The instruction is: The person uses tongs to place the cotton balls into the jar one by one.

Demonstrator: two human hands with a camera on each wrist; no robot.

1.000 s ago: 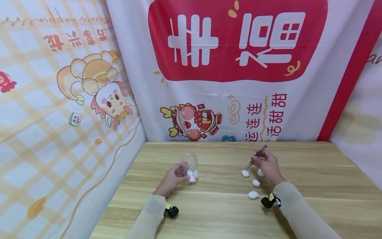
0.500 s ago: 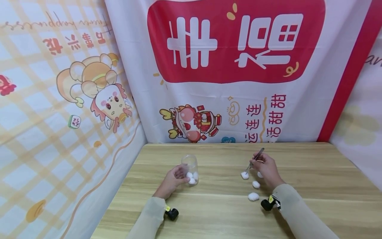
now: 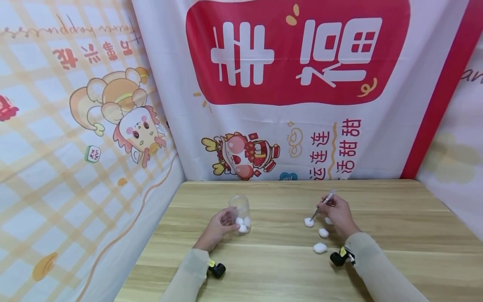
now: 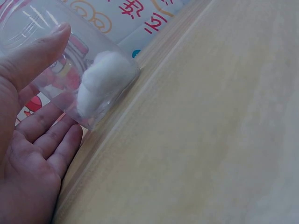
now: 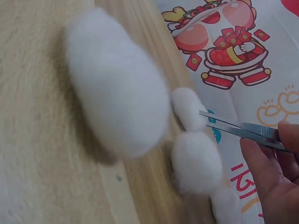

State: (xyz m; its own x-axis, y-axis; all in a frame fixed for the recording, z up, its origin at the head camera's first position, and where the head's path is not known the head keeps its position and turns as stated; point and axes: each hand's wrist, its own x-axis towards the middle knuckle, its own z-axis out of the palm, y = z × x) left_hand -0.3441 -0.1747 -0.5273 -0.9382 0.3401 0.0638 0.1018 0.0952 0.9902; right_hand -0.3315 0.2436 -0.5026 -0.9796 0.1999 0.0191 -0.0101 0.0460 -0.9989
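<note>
Tweezer work on cotton balls at a wooden tabletop [image 3: 271,268], with both hands engaged. The right hand [image 3: 338,214] pinches the tweezers [image 5: 268,133], its thumb and fingers [image 5: 259,165] clamped on the metal, while the prongs slope down to the leftmost cotton ball [image 5: 187,109]. Over the last second the upper end of the tweezers has dipped and the prongs, plainly parted at first in the head view, have drawn nearly into one line. In the right wrist view a narrow gap remains between the tips, one of which overlaps the cotton ball; whether it is firmly gripped cannot be told. The change is best read as a passage from aiming to taking hold, and the ball itself lies on the tabletop in much the same place. Three other cotton balls [image 3: 323,233] rest nearby, one beyond the tweezers and partly hidden by the right hand, two closer to the wearer. The left hand [image 3: 216,228] is unchanged: its thumb and fingers [image 4: 44,119] hold the clear jar [image 3: 244,209] from the side, steadying it upright on the tabletop. At least three white balls [image 3: 242,228] sit at the bottom of the jar, well apart from the tweezers, and their number appears the same throughout
</note>
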